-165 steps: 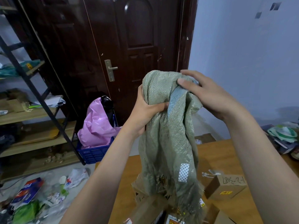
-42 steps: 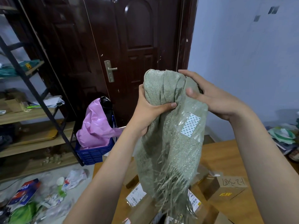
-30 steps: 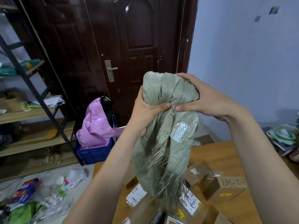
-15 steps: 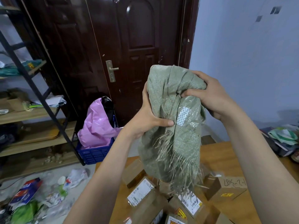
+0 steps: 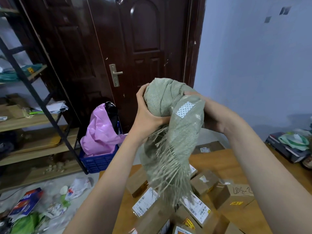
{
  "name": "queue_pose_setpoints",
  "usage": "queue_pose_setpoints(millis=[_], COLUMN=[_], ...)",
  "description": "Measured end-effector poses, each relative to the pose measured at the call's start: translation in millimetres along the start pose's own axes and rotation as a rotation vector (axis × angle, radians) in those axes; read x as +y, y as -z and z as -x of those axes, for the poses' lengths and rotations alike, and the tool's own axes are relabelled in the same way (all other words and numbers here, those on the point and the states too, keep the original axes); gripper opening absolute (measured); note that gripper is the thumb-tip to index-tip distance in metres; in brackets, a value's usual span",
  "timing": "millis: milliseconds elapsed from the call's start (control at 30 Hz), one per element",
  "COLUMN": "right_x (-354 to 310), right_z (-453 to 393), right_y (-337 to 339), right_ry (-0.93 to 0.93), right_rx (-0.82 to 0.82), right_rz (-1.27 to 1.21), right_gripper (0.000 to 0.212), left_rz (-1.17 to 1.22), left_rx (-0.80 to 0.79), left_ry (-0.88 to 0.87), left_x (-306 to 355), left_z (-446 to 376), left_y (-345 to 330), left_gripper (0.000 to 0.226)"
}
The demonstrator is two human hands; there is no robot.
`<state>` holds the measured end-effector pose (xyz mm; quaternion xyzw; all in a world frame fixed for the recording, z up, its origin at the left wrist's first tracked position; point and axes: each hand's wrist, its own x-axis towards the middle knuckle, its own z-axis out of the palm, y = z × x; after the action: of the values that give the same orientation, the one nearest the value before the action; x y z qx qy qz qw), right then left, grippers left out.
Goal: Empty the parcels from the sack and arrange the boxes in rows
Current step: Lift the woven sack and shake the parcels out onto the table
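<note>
Both hands hold the sack (image 5: 170, 115) up above the wooden surface (image 5: 224, 164): the left hand (image 5: 148, 112) is curled round the bunched, balled-up top of it from the near side, and the right hand (image 5: 202, 105) is largely hidden behind the fabric, apparently gripping the fold that carries a white patch, though its fingers cannot be seen. The sack is thin woven plastic — limp, light and crumply, with a frayed fringe of loose strands hanging down over the boxes (image 5: 189, 206). It appears slack and likely empty, so it should weigh next to nothing and can be wadded or dropped aside with one hand; the strands may snag on box corners if dragged across them. The boxes lie in a loose heap on the surface directly beneath, tilted and touching, several with white labels, one (image 5: 236, 195) off to the right with handwriting on its flap. They are small stiff cardboard — probably light, best taken by opposite side faces and set square. None stands in a row yet.
</note>
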<state>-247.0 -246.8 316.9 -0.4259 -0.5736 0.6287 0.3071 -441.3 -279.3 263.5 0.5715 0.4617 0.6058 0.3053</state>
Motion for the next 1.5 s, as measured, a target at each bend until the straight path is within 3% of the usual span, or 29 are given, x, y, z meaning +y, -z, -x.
queue_pose_setpoints(millis=[133,233,333,400,500,700,867,900,1000,1033,1100,1200,1333,1433,1500], right_x=[1,0,12,21,29,34,28,29,39,38,36,39,42,48,52], right_z=[-5,-3,-8,-16,-20,-26,-10,-6,-9,-8,-8,-12,-10,-19,-22], right_y=[3,6,8,7,6,16,22,22,23,20,19,26,19,13,14], right_ry=[0.259,0.402,0.411,0.431,0.452,0.387,0.237,0.226,0.163,0.123,0.112,0.243,0.372,0.425,0.481], right_rx=[0.223,0.103,-0.072,-0.025,0.042,0.207,0.064,0.013,-0.016,0.026,0.090,0.137,-0.002,0.037,0.071], right_rz=[0.205,0.372,0.624,0.578,0.501,0.210,-0.110,-0.149,-0.208,-0.185,-0.065,0.239,0.556,0.554,0.577], right_gripper=[0.082,0.072,0.116,0.124,0.112,0.063,0.012,0.014,0.048,0.046,0.017,0.078,0.097,0.121,0.124], left_rz=[0.005,-0.022,-0.014,-0.042,-0.076,-0.015,-0.044,0.004,0.115,0.139,0.159,0.150,0.143,0.124,0.122], left_rx=[0.070,0.140,0.166,0.190,0.184,-0.067,-0.134,-0.130,-0.085,-0.065,-0.013,0.082,0.234,0.290,0.296], left_ry=[-0.016,-0.026,0.008,0.031,0.077,0.111,0.182,0.175,0.172,0.171,0.178,0.181,0.142,0.115,0.149], left_x=[-6,-11,-13,-14,-15,-20,-21,-20,-17,-17,-20,-24,-28,-28,-28], left_z=[-2,-6,-10,-11,-10,-2,-5,-4,-2,-2,-4,-3,-7,-9,-8], left_y=[0,-2,-6,-9,-9,-4,-5,-7,-14,-15,-15,-20,-32,-41,-44], left_gripper=[0.121,0.114,0.109,0.107,0.113,0.135,0.135,0.132,0.115,0.113,0.112,0.110,0.102,0.102,0.103])
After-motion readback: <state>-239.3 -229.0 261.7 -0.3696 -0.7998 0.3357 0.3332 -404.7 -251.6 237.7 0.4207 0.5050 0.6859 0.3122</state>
